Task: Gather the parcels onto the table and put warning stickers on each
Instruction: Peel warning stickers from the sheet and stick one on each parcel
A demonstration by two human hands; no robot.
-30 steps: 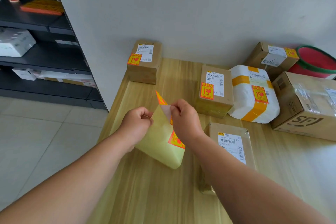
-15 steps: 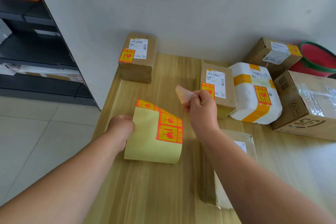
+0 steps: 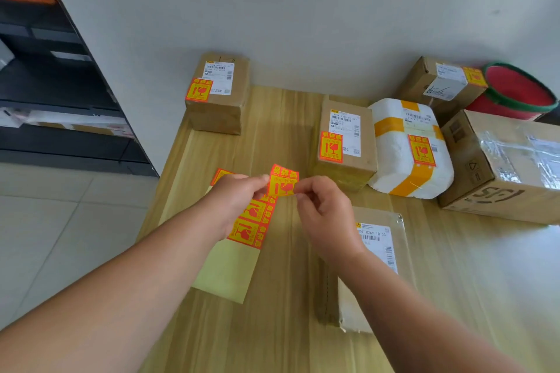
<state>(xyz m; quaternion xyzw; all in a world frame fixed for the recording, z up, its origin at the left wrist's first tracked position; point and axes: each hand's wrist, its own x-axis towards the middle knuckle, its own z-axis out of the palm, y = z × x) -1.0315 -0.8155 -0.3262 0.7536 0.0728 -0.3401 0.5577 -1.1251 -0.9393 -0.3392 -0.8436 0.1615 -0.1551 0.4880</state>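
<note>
Two hands meet at the frame's centre: the left hand and the right hand each pinch an edge of one loose warning sticker, above the sticker sheet lying on the tabletop. Gathering looks done; sticking is in hand. The upper-left box, centre box, white foam parcel and back box carry stickers. The flat parcel under the right forearm shows none, nor does the large box at the right edge. The next move likely calls for carrying the sticker right and down, then pressing it beside the flat parcel's label. The tabletop's left edge runs close beside the sheet; bare wood lies centre and bottom.
</note>
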